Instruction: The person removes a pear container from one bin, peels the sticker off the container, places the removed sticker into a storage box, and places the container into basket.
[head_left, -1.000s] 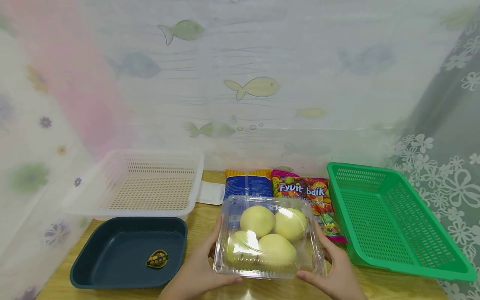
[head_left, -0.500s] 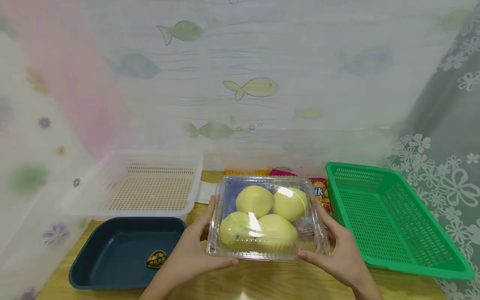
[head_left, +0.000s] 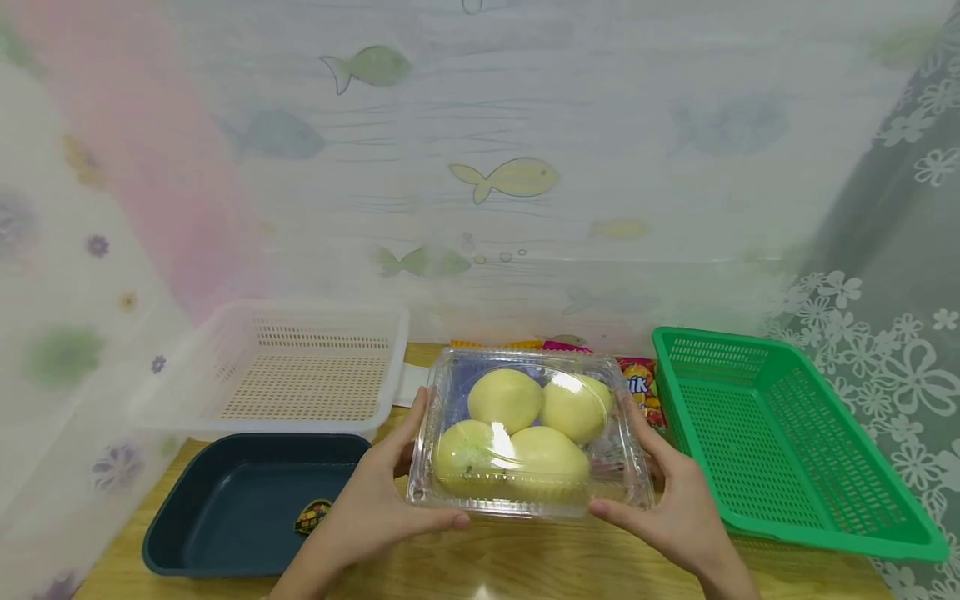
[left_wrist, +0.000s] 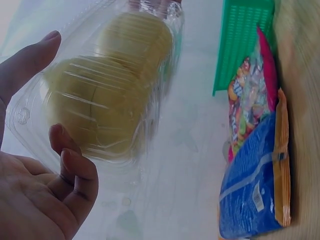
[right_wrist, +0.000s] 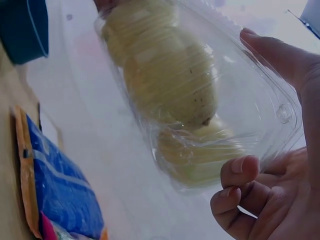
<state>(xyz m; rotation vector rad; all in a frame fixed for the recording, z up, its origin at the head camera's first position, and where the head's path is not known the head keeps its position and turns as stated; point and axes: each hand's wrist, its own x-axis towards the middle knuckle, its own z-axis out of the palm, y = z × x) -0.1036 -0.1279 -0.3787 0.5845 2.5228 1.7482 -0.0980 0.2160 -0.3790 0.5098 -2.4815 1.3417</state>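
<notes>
**Keeping the fruit box level, both hands**

You're holding the clear clamshell box of yellow fruits above the desk, centre-near. Left hand and right hand are each grasping a side, thumbs on the near rim. Keep grip even, box flat.

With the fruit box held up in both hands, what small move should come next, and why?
Probably carry the box sideways toward a container, perhaps the green basket. The left hand and right hand grip its sides, it is clear of the table, and all three containers look empty.
</notes>
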